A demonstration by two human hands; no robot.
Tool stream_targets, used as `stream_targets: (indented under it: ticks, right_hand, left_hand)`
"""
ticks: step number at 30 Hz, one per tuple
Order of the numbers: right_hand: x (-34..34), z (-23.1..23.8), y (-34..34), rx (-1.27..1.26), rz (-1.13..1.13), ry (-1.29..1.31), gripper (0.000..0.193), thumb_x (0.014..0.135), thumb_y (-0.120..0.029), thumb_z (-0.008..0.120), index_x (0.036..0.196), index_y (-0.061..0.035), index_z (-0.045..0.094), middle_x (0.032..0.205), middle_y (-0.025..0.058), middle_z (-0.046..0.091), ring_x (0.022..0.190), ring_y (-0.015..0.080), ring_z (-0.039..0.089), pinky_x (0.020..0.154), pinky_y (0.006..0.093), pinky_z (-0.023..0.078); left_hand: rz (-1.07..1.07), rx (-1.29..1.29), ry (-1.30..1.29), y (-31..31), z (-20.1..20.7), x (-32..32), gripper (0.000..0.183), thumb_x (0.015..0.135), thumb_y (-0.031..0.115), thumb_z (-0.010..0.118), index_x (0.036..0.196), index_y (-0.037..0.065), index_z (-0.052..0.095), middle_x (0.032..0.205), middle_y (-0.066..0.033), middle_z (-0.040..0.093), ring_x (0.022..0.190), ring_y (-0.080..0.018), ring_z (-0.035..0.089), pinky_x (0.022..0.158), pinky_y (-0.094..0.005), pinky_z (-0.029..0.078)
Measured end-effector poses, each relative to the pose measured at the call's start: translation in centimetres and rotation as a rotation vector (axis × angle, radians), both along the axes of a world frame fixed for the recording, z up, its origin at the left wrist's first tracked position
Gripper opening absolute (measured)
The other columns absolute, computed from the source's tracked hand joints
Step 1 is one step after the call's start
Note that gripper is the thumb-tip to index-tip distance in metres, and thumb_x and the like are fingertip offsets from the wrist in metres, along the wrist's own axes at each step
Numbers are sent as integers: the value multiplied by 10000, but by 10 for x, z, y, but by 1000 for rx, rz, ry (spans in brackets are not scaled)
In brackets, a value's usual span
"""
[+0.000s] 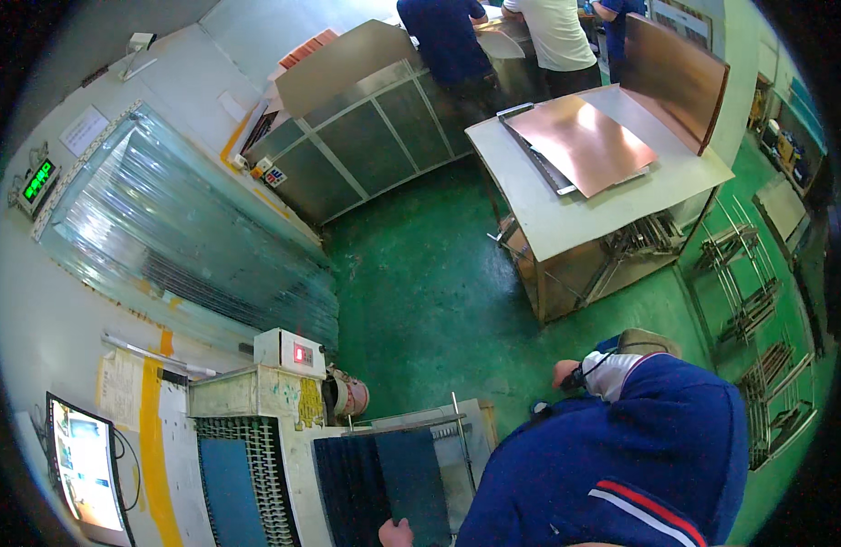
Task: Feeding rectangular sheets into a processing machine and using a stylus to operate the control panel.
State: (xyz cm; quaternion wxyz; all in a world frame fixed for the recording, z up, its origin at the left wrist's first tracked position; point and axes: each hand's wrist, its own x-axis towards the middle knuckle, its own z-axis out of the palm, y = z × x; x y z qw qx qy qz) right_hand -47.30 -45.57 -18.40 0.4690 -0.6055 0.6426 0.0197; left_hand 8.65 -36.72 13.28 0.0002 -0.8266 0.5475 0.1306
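Observation:
At the lower edge, my left hand (396,533) has its fingers curled at the near end of a dark blue panel (417,483). This thin panel stands on a rack beside more dark panels (346,483). A hand (566,374), seemingly my right, extends from a white sleeve beyond the blue garment with red and white stripes at lower right. Something black lies at that hand's wrist or palm; its fingers are too small to read.
Left of the rack is a roller conveyor (273,483) carrying a blue panel (229,488), below a control box (291,354). A monitor (85,465) stands lower left. Copper sheets (589,141) lie on a white table (548,214). Metal racks (744,273) stand right; people work behind.

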Motion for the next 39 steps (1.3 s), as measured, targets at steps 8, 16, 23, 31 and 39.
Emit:
stream_targets:
  ticks: [8, 16, 23, 31, 39]
  right_hand:
    - [-15, -14, 7, -32, 105, -108, 486, 644, -525, 661, 737, -48, 670, 741, 141, 642, 689, 311, 594, 658, 435, 455]
    - [9, 28, 3, 14, 69, 48, 446, 650, -469, 663, 737, -31, 665, 752, 176, 636, 705, 337, 600, 648, 446, 464]
    - [19, 16, 4, -16, 36, 85, 364, 672, -380, 618, 766, -31, 657, 776, 183, 633, 731, 347, 601, 680, 461, 461]
    - [54, 72, 13, 22, -91, 286, 272, 666, -323, 620, 772, -78, 670, 785, 132, 649, 765, 300, 621, 643, 414, 491]
    - [30, 61, 23, 218, -18, 29, 270, 755, -317, 597, 745, -53, 650, 626, 47, 610, 579, 182, 578, 529, 328, 447]
  left_hand:
    - [68, -35, 4, 8, -16, 5, 443, 772, 352, 633, 1031, -7, 614, 1018, -221, 607, 978, -382, 553, 828, -428, 437]
    - [48, -15, 16, 3, -18, 3, 448, 803, 353, 597, 1058, -16, 593, 1041, -221, 600, 1002, -381, 540, 848, -433, 425]
    - [44, 44, 110, -11, -1, -4, 456, 806, 356, 595, 1051, -29, 591, 1046, -228, 593, 1014, -382, 533, 857, -424, 423]
    - [34, -163, -75, 18, -52, 35, 395, 734, 343, 630, 925, -3, 620, 898, -226, 607, 869, -398, 567, 760, -454, 451]
    - [97, -48, -13, -4, -51, 28, 326, 790, 320, 588, 967, 48, 625, 922, -190, 624, 878, -366, 586, 742, -451, 465]
